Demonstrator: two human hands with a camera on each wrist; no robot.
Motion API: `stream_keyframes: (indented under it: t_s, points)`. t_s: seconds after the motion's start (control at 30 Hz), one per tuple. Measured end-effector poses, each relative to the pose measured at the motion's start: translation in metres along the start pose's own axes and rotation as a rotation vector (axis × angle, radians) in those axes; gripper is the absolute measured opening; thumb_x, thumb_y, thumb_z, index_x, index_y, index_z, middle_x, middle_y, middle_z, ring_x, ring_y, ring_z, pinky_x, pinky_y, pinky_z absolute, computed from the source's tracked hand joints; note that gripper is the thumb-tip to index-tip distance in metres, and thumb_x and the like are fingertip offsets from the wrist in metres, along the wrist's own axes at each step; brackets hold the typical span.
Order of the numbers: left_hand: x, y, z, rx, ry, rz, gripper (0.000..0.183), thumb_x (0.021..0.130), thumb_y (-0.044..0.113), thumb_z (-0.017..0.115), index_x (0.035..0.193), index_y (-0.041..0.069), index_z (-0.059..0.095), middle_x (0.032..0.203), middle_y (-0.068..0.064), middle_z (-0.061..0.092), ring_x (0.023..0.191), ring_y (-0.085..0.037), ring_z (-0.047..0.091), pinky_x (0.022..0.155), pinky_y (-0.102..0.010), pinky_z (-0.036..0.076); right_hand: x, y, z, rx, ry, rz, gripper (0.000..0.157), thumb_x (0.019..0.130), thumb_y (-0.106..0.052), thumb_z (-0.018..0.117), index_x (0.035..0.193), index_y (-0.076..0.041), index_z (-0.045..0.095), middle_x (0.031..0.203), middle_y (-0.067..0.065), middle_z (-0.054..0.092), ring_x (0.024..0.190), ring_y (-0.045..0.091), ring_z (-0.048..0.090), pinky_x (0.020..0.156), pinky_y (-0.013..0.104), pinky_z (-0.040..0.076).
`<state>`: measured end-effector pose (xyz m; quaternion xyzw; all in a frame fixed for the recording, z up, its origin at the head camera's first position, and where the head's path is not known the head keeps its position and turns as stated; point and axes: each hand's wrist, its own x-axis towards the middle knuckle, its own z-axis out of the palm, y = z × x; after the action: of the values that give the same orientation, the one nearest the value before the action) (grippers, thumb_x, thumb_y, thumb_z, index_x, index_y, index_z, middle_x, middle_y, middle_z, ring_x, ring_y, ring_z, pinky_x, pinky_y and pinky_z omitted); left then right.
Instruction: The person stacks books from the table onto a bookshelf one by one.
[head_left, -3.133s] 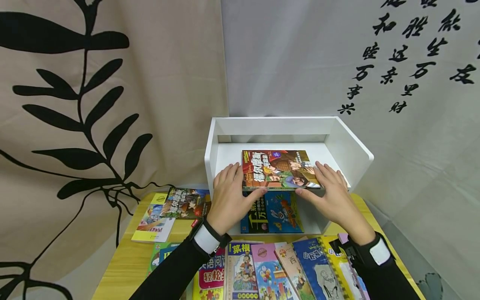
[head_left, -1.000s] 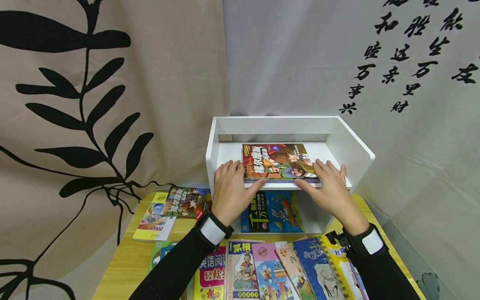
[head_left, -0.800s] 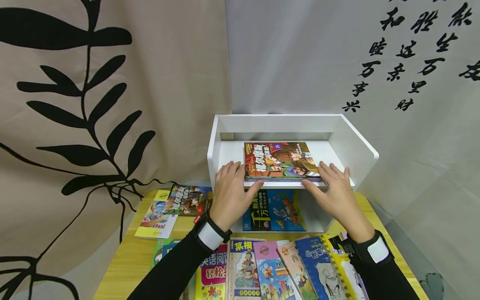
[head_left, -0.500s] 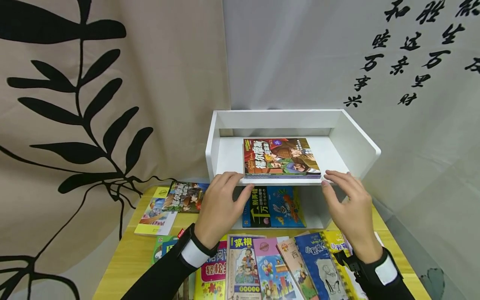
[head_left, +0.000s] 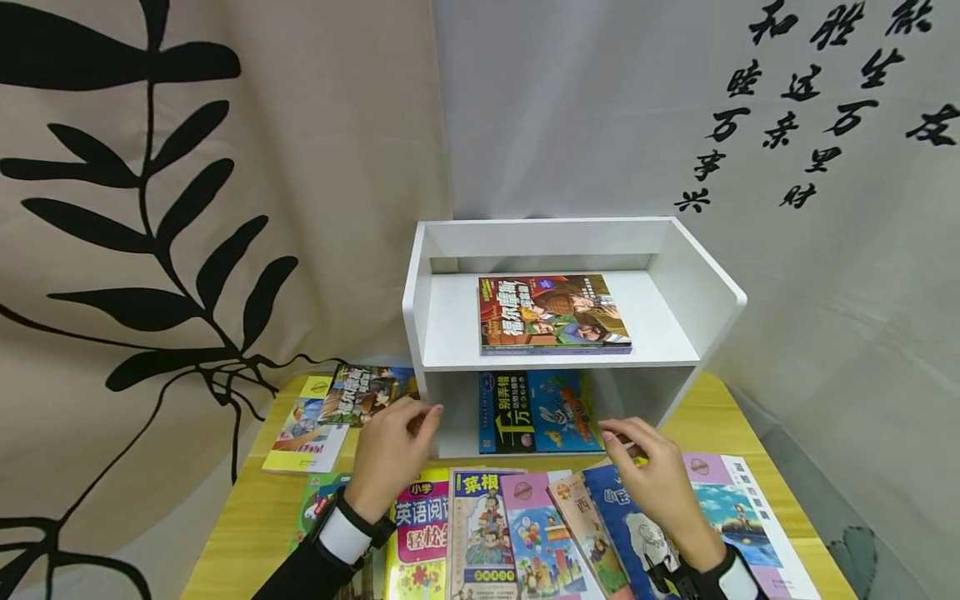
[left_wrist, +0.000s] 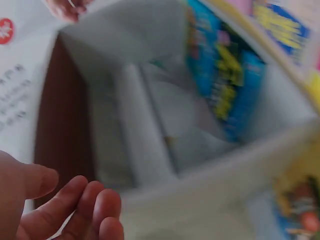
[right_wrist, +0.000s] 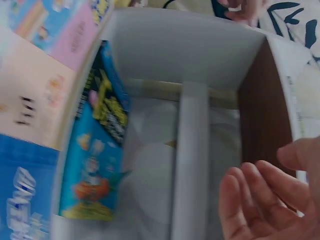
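Note:
A comic-style book with a brown and red cover lies flat on the upper level of the white shelf. A purple edge shows beneath it. On the lower level lies a blue and black book. My left hand hovers left of the shelf's front, holding nothing, its fingers loosely bent. My right hand is over the front row near the blue book, also holding nothing. Both wrist views show bent fingers with bare palms; the left wrist view is blurred.
Several books line the table's front, among them a pink one and a lilac one. At the left, a dark comic book overlaps a yellow and white book. The yellow wooden table meets curtained walls behind.
The book on the upper shelf has slid backward from the front edge and lies fully on the shelf. Both hands have let go and drawn back, down toward the table and outward.

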<state>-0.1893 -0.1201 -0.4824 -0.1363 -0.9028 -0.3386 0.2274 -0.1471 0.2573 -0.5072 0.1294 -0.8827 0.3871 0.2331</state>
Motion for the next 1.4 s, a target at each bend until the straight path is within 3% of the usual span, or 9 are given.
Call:
stream_keyframes:
  t_s: [0.13, 0.23, 0.43, 0.6, 0.77, 0.93, 1.03, 1.2, 1.4]
  points:
    - [-0.012, -0.037, 0.01, 0.071, -0.083, -0.101, 0.025, 0.1, 0.038, 0.07, 0.1, 0.016, 0.083, 0.092, -0.002, 0.078, 0.061, -0.007, 0.056, 0.05, -0.029, 0.046, -0.011, 0.012, 0.015, 0.002, -0.068, 0.078, 0.022, 0.105, -0.027, 0.065, 0.122, -0.021, 0.078, 0.108, -0.006, 0.076, 0.088, 0.007, 0.069, 0.069, 0.029, 0.06]
    - [-0.02, -0.06, 0.016, 0.135, -0.193, -0.17, 0.029, 0.099, 0.039, 0.071, 0.103, 0.013, 0.083, 0.091, -0.006, 0.077, 0.06, -0.01, 0.057, 0.049, -0.031, 0.045, -0.018, 0.017, 0.023, 0.013, -0.118, 0.111, 0.023, 0.105, -0.028, 0.065, 0.12, -0.018, 0.079, 0.107, -0.005, 0.077, 0.087, 0.007, 0.069, 0.068, 0.031, 0.062]
    - [-0.031, -0.089, 0.024, 0.206, -0.373, -0.245, 0.034, 0.097, 0.044, 0.072, 0.099, 0.012, 0.082, 0.08, -0.004, 0.075, 0.06, -0.013, 0.058, 0.052, -0.034, 0.048, -0.026, 0.017, 0.04, 0.009, -0.217, 0.181, 0.021, 0.104, -0.033, 0.066, 0.117, -0.023, 0.079, 0.1, -0.011, 0.073, 0.083, 0.005, 0.068, 0.069, 0.03, 0.061]
    - [-0.037, -0.094, 0.028, 0.195, -0.432, -0.298, 0.031, 0.098, 0.043, 0.072, 0.097, 0.013, 0.081, 0.081, -0.002, 0.074, 0.06, -0.015, 0.057, 0.052, -0.035, 0.046, -0.034, 0.001, 0.071, 0.037, -0.309, 0.084, 0.026, 0.101, -0.024, 0.071, 0.126, -0.019, 0.075, 0.109, -0.002, 0.076, 0.092, 0.009, 0.07, 0.076, 0.032, 0.064]
    - [-0.042, -0.095, 0.031, 0.22, -0.456, -0.332, 0.032, 0.096, 0.045, 0.073, 0.097, 0.014, 0.082, 0.091, -0.006, 0.073, 0.066, -0.018, 0.06, 0.054, -0.037, 0.048, -0.041, -0.025, 0.104, -0.038, -0.386, -0.029, 0.039, 0.1, -0.028, 0.071, 0.139, -0.019, 0.069, 0.131, 0.0, 0.072, 0.12, 0.021, 0.067, 0.097, 0.05, 0.06]
    - [-0.042, -0.095, 0.035, 0.242, -0.453, -0.336, 0.034, 0.093, 0.047, 0.076, 0.096, 0.013, 0.082, 0.089, -0.005, 0.069, 0.066, -0.019, 0.06, 0.056, -0.038, 0.049, -0.042, -0.041, 0.133, -0.062, -0.619, -0.089, 0.055, 0.105, -0.042, 0.061, 0.153, -0.017, 0.056, 0.153, 0.008, 0.057, 0.141, 0.033, 0.053, 0.108, 0.059, 0.052]
    - [-0.041, -0.095, 0.037, 0.217, -0.452, -0.335, 0.033, 0.093, 0.045, 0.076, 0.096, 0.013, 0.082, 0.089, -0.005, 0.069, 0.069, -0.019, 0.06, 0.059, -0.039, 0.05, -0.044, -0.044, 0.148, -0.075, -0.711, -0.104, 0.063, 0.104, -0.048, 0.061, 0.158, -0.018, 0.05, 0.167, 0.012, 0.043, 0.153, 0.043, 0.037, 0.117, 0.067, 0.04]
    - [-0.039, -0.097, 0.037, 0.135, -0.442, -0.334, 0.026, 0.095, 0.04, 0.076, 0.093, 0.014, 0.082, 0.094, -0.007, 0.073, 0.074, -0.019, 0.064, 0.063, -0.04, 0.052, -0.048, -0.043, 0.161, -0.117, -0.778, -0.094, 0.075, 0.1, -0.061, 0.058, 0.164, -0.024, 0.042, 0.178, 0.011, 0.022, 0.16, 0.05, 0.015, 0.121, 0.078, 0.02]
    - [-0.038, -0.098, 0.038, 0.135, -0.444, -0.366, 0.026, 0.096, 0.04, 0.075, 0.091, 0.014, 0.08, 0.091, -0.004, 0.072, 0.078, -0.019, 0.065, 0.067, -0.042, 0.053, -0.053, -0.04, 0.164, -0.149, -0.817, -0.179, 0.068, 0.103, -0.062, 0.052, 0.161, -0.027, 0.048, 0.172, 0.014, 0.036, 0.157, 0.051, 0.026, 0.12, 0.076, 0.026]
